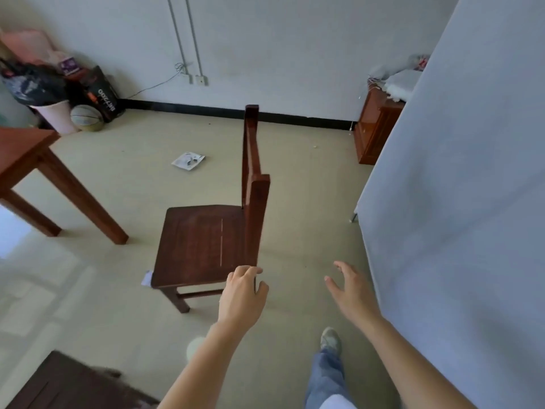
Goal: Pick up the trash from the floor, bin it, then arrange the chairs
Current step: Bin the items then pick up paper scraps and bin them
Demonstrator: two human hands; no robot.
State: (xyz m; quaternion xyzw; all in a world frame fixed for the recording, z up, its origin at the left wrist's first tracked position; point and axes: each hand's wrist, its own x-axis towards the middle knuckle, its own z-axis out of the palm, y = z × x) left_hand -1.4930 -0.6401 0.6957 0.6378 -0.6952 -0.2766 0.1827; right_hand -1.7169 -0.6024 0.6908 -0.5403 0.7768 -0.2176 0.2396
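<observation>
A dark wooden chair (203, 243) stands in the middle of the floor, its back on the right side. My left hand (243, 293) hovers at the seat's near right corner, fingers curled and apart, holding nothing. My right hand (351, 287) is open over bare floor to the right of the chair. A white wrapper (188, 161) lies on the floor beyond the chair. A small white scrap (147, 278) pokes out by the seat's near left corner. A pale ball of paper (195, 348) lies beside my left forearm. A pink bin (56, 116) with a black bag stands in the far left corner.
A wooden table (26, 160) stands at the left, and a second dark chair seat (67, 385) is at the bottom left. A basketball (87, 118) and bags sit by the bin. A wooden cabinet (376, 128) is far right; a grey screen (460, 202) fills the right side.
</observation>
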